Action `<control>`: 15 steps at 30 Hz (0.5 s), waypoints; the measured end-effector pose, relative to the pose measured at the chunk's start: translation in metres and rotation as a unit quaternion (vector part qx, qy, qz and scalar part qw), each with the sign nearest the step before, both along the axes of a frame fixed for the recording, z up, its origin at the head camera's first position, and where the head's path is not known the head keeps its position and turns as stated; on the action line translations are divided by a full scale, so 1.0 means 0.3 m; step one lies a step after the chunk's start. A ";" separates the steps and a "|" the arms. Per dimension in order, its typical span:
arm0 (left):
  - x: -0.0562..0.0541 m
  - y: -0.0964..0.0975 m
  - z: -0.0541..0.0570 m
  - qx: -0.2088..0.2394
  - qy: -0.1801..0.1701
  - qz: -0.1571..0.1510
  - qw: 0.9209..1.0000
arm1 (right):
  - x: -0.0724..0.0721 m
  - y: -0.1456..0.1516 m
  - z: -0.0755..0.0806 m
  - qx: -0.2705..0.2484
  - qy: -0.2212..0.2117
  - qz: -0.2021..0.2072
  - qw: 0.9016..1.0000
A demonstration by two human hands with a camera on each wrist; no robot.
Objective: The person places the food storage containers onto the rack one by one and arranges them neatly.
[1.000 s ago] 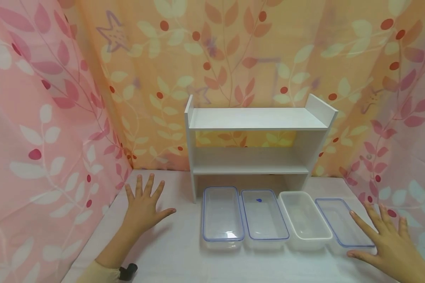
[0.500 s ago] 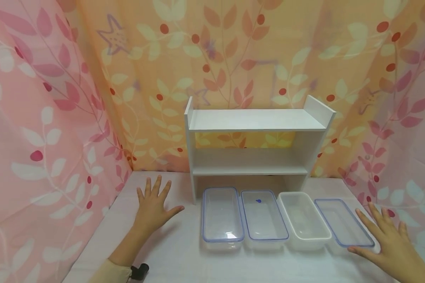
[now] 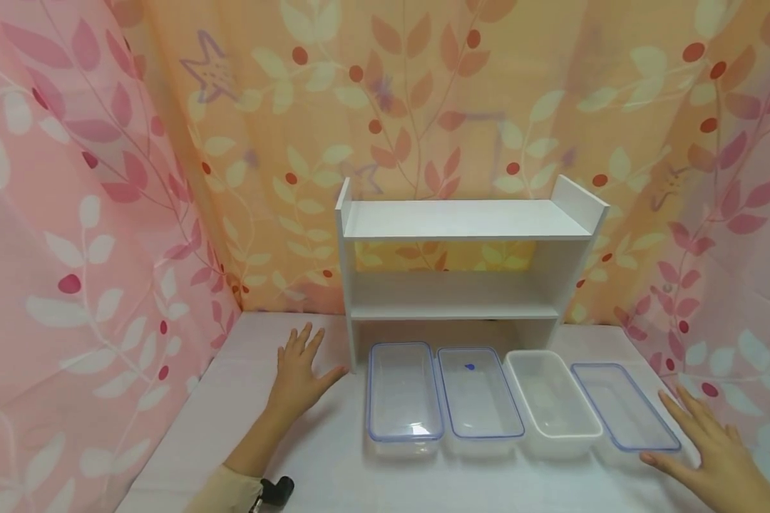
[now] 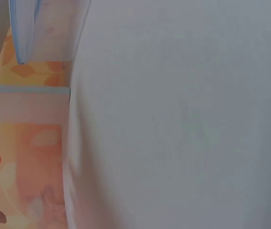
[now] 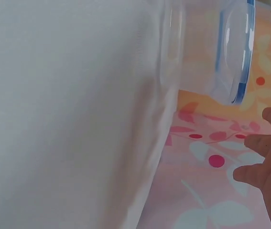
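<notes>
Four is not stated here; several clear plastic food containers stand in a row on the white cloth. The leftmost container (image 3: 404, 395) and the second container (image 3: 481, 399) have blue-edged lids; a blue spot marks the second. The third container (image 3: 552, 399) is lidless with a pale rim, and the rightmost container (image 3: 625, 410) has a blue edge. My left hand (image 3: 298, 377) hovers left of the row, fingers spread, holding nothing. My right hand (image 3: 715, 449) is beside the rightmost container, fingers spread, nothing held. In the right wrist view its fingers (image 5: 257, 143) appear below that container.
Behind the containers stands a white two-tier shelf (image 3: 455, 306) with raised sides. A patterned orange curtain (image 3: 269, 178) hangs at the back, with pink curtains (image 3: 96, 285) at the sides. A black device (image 3: 277, 491) sits at my left wrist.
My left hand has moved right, closer to the leftmost container, and its fingers look less spread. My right hand has shifted slightly right and down, away from the rightmost container.
</notes>
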State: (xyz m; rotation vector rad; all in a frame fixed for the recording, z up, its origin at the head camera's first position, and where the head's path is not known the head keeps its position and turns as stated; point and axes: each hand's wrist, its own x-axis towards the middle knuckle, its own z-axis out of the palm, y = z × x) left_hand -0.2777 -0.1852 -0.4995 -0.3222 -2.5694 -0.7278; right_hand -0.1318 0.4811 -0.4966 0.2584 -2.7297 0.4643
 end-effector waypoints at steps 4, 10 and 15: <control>-0.008 0.022 -0.005 0.057 -0.019 -0.017 0.998 | 0.003 0.013 -0.011 -0.028 -0.008 0.004 1.000; -0.017 0.046 -0.025 0.147 -0.050 -0.030 0.987 | 0.007 0.031 -0.033 -0.065 -0.026 0.002 0.998; -0.027 0.077 -0.030 0.210 -0.077 -0.028 0.974 | 0.014 0.050 -0.049 -0.100 -0.047 -0.004 0.994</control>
